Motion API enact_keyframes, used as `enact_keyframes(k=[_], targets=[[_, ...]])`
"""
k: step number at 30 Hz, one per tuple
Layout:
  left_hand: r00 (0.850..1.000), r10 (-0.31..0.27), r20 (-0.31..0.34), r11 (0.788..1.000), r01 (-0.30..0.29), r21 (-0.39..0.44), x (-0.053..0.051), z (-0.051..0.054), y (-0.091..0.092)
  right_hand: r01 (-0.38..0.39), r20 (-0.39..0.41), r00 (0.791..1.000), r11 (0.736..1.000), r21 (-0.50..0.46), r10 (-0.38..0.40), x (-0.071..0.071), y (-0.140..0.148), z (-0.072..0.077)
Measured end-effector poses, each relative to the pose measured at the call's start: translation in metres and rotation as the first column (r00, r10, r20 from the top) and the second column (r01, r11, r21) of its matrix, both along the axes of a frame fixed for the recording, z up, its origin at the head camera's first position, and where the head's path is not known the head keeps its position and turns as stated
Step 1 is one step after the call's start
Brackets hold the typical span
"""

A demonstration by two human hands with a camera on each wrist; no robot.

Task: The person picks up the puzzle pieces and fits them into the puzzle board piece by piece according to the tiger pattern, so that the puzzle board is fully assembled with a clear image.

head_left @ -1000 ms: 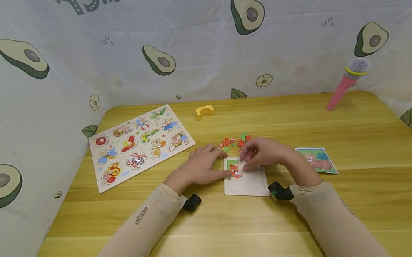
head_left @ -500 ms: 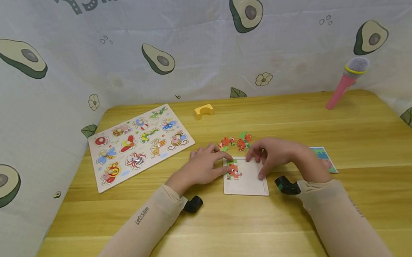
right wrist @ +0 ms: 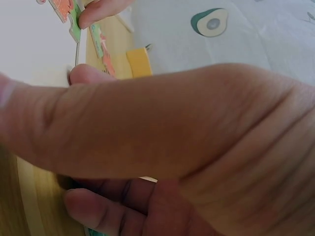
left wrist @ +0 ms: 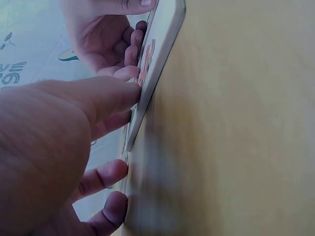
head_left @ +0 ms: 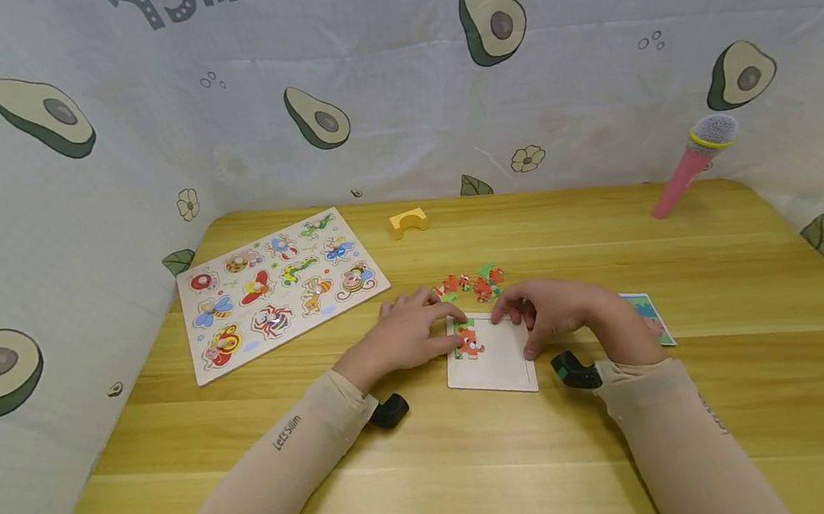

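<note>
A pale square puzzle board (head_left: 495, 370) lies on the table between both hands, with joined orange and green puzzle pieces (head_left: 469, 341) along its left side. My left hand (head_left: 405, 333) rests at the board's left edge; its thumb and a finger touch the joined pieces, while other fingers stand spread on the table. Over the board's upper right corner is my right hand (head_left: 556, 309). Its index fingertip touches the top edge and its thumb lies on the right edge. No loose piece shows in either hand. Several loose puzzle pieces (head_left: 471, 284) lie just behind the board.
A wooden insect peg puzzle (head_left: 283, 291) lies at the left. Farther back are a yellow arch block (head_left: 408, 222) and, at the right, a pink toy microphone (head_left: 692, 165). A picture card (head_left: 652, 318) is partly hidden by the right wrist. A printed cloth surrounds the table.
My right hand has moved right from the joined pieces to the board's right corner. The left hand has shifted slightly, its index finger now on the pieces' top corner.
</note>
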State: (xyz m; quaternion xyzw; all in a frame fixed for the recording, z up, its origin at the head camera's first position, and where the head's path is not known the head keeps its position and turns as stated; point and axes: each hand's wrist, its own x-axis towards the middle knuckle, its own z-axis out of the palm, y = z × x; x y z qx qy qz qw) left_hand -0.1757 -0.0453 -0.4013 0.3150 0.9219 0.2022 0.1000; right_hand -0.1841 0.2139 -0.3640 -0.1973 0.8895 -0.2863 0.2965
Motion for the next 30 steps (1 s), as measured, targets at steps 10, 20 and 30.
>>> enact_keyframes(k=[10, 20, 30], targets=[[0.999, 0.03, -0.017, 0.998, -0.031, -0.055, 0.0043, 0.0018, 0.005, 0.004, -0.006, 1.0, 1.0, 0.002, -0.004, 0.0014, 0.0002, 0.0007], [0.999, 0.042, -0.005, 0.998, -0.042, -0.048, 0.003, 0.0009, 0.0042, 0.015, -0.007, 1.0, 0.999, -0.039, -0.015, 0.0021, 0.0014, -0.0001], [0.999, 0.045, 0.018, 0.999, -0.045, -0.031, 0.0026, 0.0021, 0.0037, -0.005, 0.006, 1.0, 0.999, -0.041, 0.005, 0.0021, -0.0004, 0.0011]])
